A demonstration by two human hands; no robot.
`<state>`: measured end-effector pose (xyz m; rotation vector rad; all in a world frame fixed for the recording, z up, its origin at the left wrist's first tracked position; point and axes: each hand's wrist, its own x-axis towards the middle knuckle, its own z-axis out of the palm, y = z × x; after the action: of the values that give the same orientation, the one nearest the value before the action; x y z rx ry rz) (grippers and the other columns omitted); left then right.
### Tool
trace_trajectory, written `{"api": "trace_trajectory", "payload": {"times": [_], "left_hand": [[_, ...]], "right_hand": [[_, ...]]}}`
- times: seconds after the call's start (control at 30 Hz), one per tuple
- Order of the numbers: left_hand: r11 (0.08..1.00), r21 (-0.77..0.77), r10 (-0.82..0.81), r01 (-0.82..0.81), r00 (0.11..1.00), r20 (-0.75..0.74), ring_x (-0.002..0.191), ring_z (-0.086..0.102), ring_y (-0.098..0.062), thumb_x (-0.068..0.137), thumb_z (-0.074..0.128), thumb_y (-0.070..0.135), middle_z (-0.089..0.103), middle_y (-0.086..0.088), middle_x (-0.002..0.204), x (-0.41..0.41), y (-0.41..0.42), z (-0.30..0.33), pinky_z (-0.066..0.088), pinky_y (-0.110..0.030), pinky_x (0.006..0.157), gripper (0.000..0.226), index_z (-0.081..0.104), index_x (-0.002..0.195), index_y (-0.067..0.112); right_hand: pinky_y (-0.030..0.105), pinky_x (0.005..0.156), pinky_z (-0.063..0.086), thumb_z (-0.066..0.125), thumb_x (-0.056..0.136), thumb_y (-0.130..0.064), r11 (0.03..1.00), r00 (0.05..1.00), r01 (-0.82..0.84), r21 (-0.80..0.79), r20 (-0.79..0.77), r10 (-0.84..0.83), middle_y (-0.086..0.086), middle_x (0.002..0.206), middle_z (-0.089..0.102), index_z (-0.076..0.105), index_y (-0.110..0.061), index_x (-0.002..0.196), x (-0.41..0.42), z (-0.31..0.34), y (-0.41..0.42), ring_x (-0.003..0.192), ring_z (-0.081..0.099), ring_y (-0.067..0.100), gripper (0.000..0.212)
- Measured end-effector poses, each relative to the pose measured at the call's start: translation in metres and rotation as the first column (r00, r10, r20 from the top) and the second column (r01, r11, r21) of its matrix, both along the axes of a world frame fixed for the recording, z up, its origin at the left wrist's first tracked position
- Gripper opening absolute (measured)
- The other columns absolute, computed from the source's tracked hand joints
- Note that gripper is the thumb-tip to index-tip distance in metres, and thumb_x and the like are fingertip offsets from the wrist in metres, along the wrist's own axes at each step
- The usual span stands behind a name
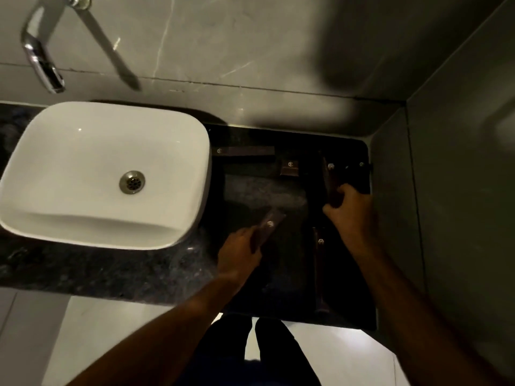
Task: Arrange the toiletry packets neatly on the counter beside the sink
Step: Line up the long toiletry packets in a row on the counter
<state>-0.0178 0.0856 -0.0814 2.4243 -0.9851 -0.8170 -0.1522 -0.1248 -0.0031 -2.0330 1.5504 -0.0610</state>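
Observation:
Several dark brown toiletry packets with small silver logos lie on the black counter (259, 190) to the right of the white sink (103, 174). My left hand (241, 252) grips one slim packet (269, 225), tilted and blurred, above the counter's middle. My right hand (349, 210) is closed on an upright long packet (331, 179) near the right wall. A long packet (243, 151) lies along the back, a small square one (289, 165) beside it. Another long packet (320, 263) lies lengthwise toward the front. Dark packets at the far right (359, 168) are hard to make out.
A chrome tap (41, 54) hangs over the sink from the grey marble wall. A grey wall (446, 190) closes the counter on the right. The counter's front edge (278, 316) ends above a white floor, where my legs show.

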Motion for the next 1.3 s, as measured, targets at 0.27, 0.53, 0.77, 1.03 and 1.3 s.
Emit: {"api": "trace_trajectory", "payload": {"times": [0.27,0.53,0.77,1.03,1.3], "left_hand": [[0.947,-0.002,0.321,-0.322,0.944,-0.079,0.099,0.062,-0.023,0.068,0.078,0.045,0.059,-0.008,0.111,-0.006,0.085,-0.001,0.044,-0.026,0.083,0.061,0.063,0.121,0.02],[0.938,0.005,0.344,-0.346,0.932,-0.115,0.101,0.061,-0.023,0.076,0.079,0.03,0.055,-0.01,0.117,-0.002,0.076,0.0,0.038,-0.022,0.083,0.056,0.059,0.128,0.022],[0.94,0.024,0.34,-0.339,0.933,-0.121,0.108,0.06,-0.024,0.076,0.077,0.036,0.054,-0.007,0.121,-0.001,0.077,-0.006,0.039,-0.025,0.086,0.059,0.055,0.13,0.026],[0.855,-0.259,0.443,-0.449,0.893,-0.083,0.109,0.058,-0.021,0.08,0.073,0.029,0.056,-0.006,0.12,0.007,0.038,0.021,0.044,-0.025,0.092,0.046,0.058,0.122,0.014],[0.96,0.183,-0.267,0.211,0.883,0.386,0.131,0.036,-0.044,0.084,0.063,0.016,0.036,-0.021,0.146,0.119,-0.158,0.014,0.036,-0.06,0.101,0.065,0.035,0.143,0.01]], "right_hand": [[0.034,0.088,0.056,0.08,0.072,-0.032,0.879,0.998,-0.055,0.473,0.065,0.027,-0.001,0.11,0.067,0.058,-0.023,0.119,0.004,-0.046,0.184,0.103,0.067,0.018,0.052],[0.037,0.094,0.05,0.079,0.073,-0.036,0.913,0.996,-0.082,0.4,0.071,0.059,0.003,0.119,0.06,0.053,-0.021,0.118,0.019,-0.067,0.2,0.11,0.061,0.022,0.054],[0.038,0.096,0.051,0.08,0.072,-0.038,0.908,0.996,-0.08,0.411,0.074,0.054,0.003,0.122,0.06,0.052,-0.021,0.121,0.024,-0.077,0.2,0.113,0.06,0.022,0.059],[0.036,0.08,0.055,0.065,0.082,-0.052,0.948,0.97,0.2,0.249,0.082,-0.227,-0.003,0.106,0.06,0.053,-0.027,0.117,-0.023,-0.06,0.165,0.098,0.062,0.019,0.045],[0.048,0.094,0.049,0.081,0.07,-0.037,0.917,0.941,0.327,0.229,0.011,-0.338,0.01,0.127,0.056,0.052,-0.019,0.127,-0.062,-0.074,0.11,0.113,0.058,0.034,0.067]]}}
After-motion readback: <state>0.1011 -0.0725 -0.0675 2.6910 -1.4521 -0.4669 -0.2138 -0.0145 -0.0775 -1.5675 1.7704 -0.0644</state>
